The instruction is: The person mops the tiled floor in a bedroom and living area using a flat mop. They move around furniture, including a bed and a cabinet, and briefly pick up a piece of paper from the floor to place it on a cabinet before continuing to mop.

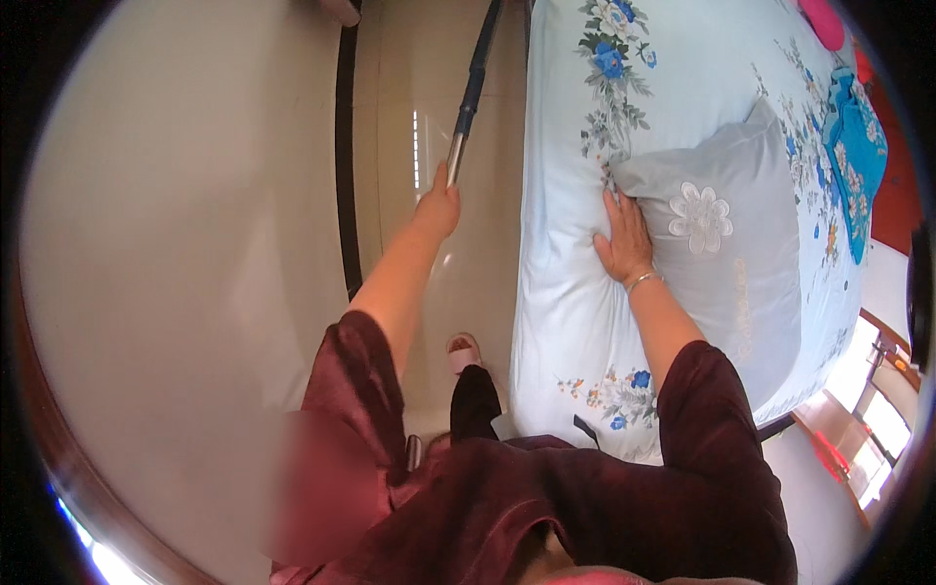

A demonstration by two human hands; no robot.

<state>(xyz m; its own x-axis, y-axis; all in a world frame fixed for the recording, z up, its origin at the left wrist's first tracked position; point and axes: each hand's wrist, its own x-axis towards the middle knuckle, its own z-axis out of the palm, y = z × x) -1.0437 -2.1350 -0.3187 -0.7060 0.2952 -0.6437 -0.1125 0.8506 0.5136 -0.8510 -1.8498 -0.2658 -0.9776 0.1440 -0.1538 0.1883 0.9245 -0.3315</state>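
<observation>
My left hand [439, 208] is wrapped around a metal pole [456, 150] with dark sleeves, over the floor between the wall and the bed. The pole runs away from me past the top of the view, so its far end is hidden. A metal end piece [414, 452] shows beside my body; I cannot tell whether it belongs to the same pole. My right hand [627, 241], with a bracelet at the wrist, lies flat on the pale blue floral bedding [559, 219]. Its fingers touch the edge of a grey pillow [760, 212] bearing an embroidered flower and writing.
A plain pale wall [175, 219] with a dark baseboard [346, 146] rises on the left. Glossy tiles [409, 66] floor the narrow aisle, where my slippered foot [463, 352] stands. Blue floral cloth [854, 168] and a pink item [823, 23] lie at the bed's far side.
</observation>
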